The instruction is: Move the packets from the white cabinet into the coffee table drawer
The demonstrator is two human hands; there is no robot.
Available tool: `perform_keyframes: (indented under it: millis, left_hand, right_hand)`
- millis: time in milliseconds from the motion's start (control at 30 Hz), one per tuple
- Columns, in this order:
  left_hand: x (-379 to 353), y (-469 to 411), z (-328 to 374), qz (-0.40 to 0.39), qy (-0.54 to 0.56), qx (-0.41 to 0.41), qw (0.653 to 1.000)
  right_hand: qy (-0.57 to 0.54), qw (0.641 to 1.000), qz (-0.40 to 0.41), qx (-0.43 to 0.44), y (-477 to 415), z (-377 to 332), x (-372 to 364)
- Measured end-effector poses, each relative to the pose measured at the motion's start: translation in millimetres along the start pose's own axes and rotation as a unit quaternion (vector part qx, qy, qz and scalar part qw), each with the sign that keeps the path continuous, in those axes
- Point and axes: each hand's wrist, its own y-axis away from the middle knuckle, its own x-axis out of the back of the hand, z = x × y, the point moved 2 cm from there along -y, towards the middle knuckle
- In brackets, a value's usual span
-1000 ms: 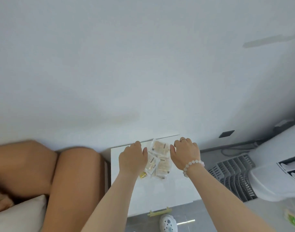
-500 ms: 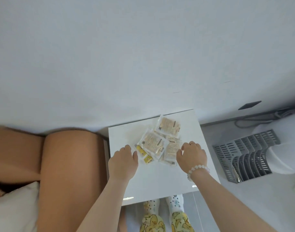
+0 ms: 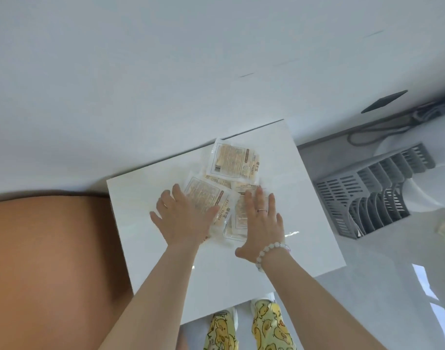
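Several clear packets with beige contents lie in a loose pile on the top of the white cabinet (image 3: 304, 236). The farthest packet (image 3: 232, 161) lies uncovered near the wall. My left hand (image 3: 184, 219) rests flat with fingers spread on the left packet (image 3: 208, 195). My right hand (image 3: 261, 223), with a ring and a bead bracelet, lies flat on the right packet (image 3: 237, 218). Neither hand grips a packet. A small yellow item under my left hand is mostly hidden.
A tan leather sofa arm (image 3: 52, 261) stands against the cabinet's left side. A white fan with a grey grille (image 3: 373, 193) sits on the floor to the right, its cable (image 3: 383, 130) along the wall. My feet in yellow patterned trousers (image 3: 244, 327) stand below the cabinet's front edge.
The view has tilted down and closer to the cabinet top. Both hands went from curled beside the pile to flat with fingers spread on top of the packets.
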Motion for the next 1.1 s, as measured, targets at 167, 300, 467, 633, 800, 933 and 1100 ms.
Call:
perform_keyframes:
  millis: [167,300,467,633,800,933,1100]
  left_hand:
    - [-10,-27,15,-0.068,0.057,0.045,0.995]
    - [-11,-29,22,-0.062,0.057,0.058,0.995]
    - [-9,-26,23,-0.028,0.034,0.035,0.998]
    - [-7,-21,21,0.017,0.003,-0.032,0.999]
    - [-6,-17,6,0.012,-0.009,-0.075,0.997]
    - [-9,-15,-9,-0.017,0.039,-0.031,0.999]
    - [-12,-8,-20,-0.04,0.063,0.007,0.997]
  right_hand:
    - [0.011,1.0,0.014,0.009,-8,-2,-3]
    - [0.077,0.996,0.038,-0.001,-19,-7,-1]
    - [0.119,0.992,0.034,0.004,-29,1,-18]
    - [0.184,0.981,-0.009,0.057,-22,-4,4]
    - [0.22,0.974,0.031,0.056,-32,-2,-6]
    - [0.223,0.967,0.1,0.073,-40,-6,-10]
    - [0.161,0.982,0.068,0.067,-27,-5,-5]
